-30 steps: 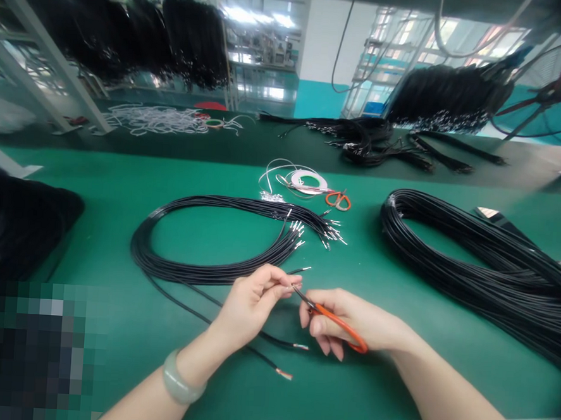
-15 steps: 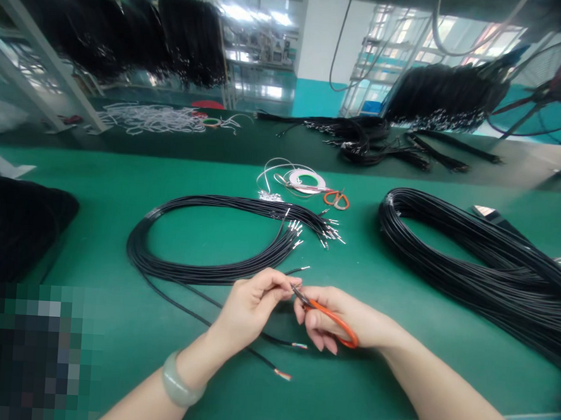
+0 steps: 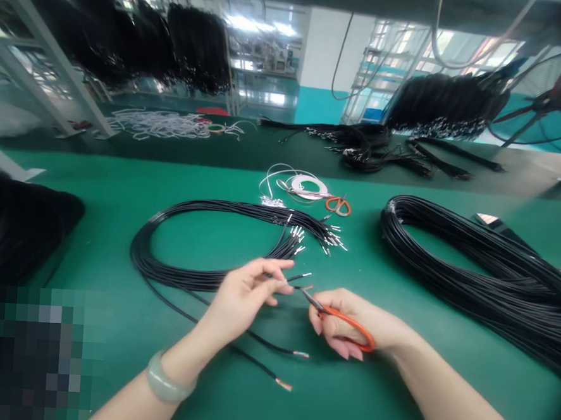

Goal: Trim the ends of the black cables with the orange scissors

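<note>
My left hand [image 3: 249, 297] pinches a thin black cable, whose tip pokes out to the right of the fingers. Orange-handled scissors [image 3: 349, 325] are in my right hand [image 3: 356, 322], with their blades pointing at that tip. A looped bundle of black cables [image 3: 138, 245] with white and metal ends lies behind my left hand. Two loose cable ends with coloured wires [image 3: 284, 384] rest on the green table [image 3: 344, 404] below the hands.
Another thick black cable coil [image 3: 446, 296] fills the right side. Behind the hands lie a white tape roll [image 3: 309, 187] and a second orange-handled scissors [image 3: 338, 206]. A black bundle [image 3: 27, 226] sits at the left. White strips [image 3: 157, 124] lie at the back.
My right hand with the scissors has moved right, away from my left hand. The fingers of my left hand have spread somewhat, and the view has shifted slightly.
</note>
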The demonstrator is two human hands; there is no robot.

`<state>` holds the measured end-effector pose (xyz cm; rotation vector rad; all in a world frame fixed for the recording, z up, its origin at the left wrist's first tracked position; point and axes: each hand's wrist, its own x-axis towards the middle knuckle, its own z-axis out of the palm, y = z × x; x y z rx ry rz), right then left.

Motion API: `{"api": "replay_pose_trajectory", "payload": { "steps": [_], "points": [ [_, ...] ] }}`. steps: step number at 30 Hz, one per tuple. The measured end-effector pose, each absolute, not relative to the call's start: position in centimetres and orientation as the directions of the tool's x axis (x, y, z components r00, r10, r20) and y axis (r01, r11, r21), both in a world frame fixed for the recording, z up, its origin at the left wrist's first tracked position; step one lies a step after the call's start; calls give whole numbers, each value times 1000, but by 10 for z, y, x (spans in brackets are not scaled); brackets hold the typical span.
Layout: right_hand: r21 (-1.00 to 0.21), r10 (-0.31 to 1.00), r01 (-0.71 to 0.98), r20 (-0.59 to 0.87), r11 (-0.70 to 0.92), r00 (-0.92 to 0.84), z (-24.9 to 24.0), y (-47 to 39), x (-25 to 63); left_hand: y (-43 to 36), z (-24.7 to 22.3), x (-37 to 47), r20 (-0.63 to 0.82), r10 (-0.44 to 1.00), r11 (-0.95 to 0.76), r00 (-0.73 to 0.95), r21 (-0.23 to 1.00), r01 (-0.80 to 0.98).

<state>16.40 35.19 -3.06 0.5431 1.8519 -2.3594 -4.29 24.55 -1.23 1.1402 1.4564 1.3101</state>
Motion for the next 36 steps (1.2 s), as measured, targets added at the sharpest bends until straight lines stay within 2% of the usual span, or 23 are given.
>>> {"api": "replay_pose_trajectory", "payload": {
  "steps": [3,5,8,12,16,18,23,25,27,32,36],
  "points": [
    [-926,238,244,-317,-289,-918,-28,354,166,280,1,-69,44,901,120,-432,931,345],
    [-930,269,207,-292,-303,-918,-26,354,164,315,4,-90,154,874,177,-460,781,598],
    [-937,324,159,-262,-309,-909,-27,353,161,371,0,-117,205,844,222,-496,708,670],
    [-951,410,113,-229,-288,-883,-33,354,158,422,-16,-142,203,847,274,-492,626,730],
    [-975,466,57,-154,-217,-871,-35,354,157,434,-22,-150,216,863,265,-456,576,774],
    [-985,544,47,-132,-167,-828,-32,353,156,428,-19,-146,242,858,254,-453,566,784],
    [-989,803,134,-130,-64,-581,-25,353,153,376,-4,-105,301,861,161,-410,604,781],
    [-985,804,148,-157,-87,-573,-23,352,152,339,-1,-81,262,911,76,-318,654,753],
    [-982,776,124,-188,-141,-602,-23,349,150,300,0,-58,136,981,-25,-136,790,613],
    [-981,804,57,-183,-184,-566,-22,338,143,243,-8,-30,-33,999,34,-11,885,465],
    [-974,795,28,-202,-227,-573,-22,333,140,242,-19,-31,-155,988,150,14,969,195]
  ]
}}
